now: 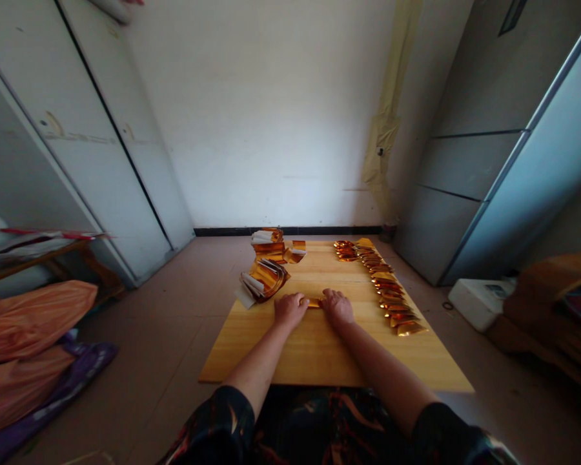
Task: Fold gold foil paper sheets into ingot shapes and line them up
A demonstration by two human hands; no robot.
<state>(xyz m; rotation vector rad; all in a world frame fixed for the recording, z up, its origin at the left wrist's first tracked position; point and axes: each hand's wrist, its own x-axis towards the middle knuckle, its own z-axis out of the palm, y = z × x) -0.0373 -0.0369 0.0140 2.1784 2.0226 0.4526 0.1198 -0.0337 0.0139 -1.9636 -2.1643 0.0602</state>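
Observation:
A small gold foil piece [314, 303] lies on the wooden board between my hands. My left hand [291, 310] grips its left end, fingers bent together. At its right end, my right hand [337, 308] has its fingers curled over the foil. Loose gold foil sheets with pale backs [266, 279] are piled at the board's left side, beyond my left hand. More foil sheets [270, 250] lie behind them at the far left corner. Folded gold pieces [392, 294] form a long overlapping row down the right side, with a shorter group [345, 250] at its far end.
The wooden board [290, 361] is in front of my lap. A grey refrigerator [455, 168] and white box [481, 302] are at right. Orange and purple bags [33, 323] lie at left, near a white cabinet [101, 129]. A wall stands behind the board.

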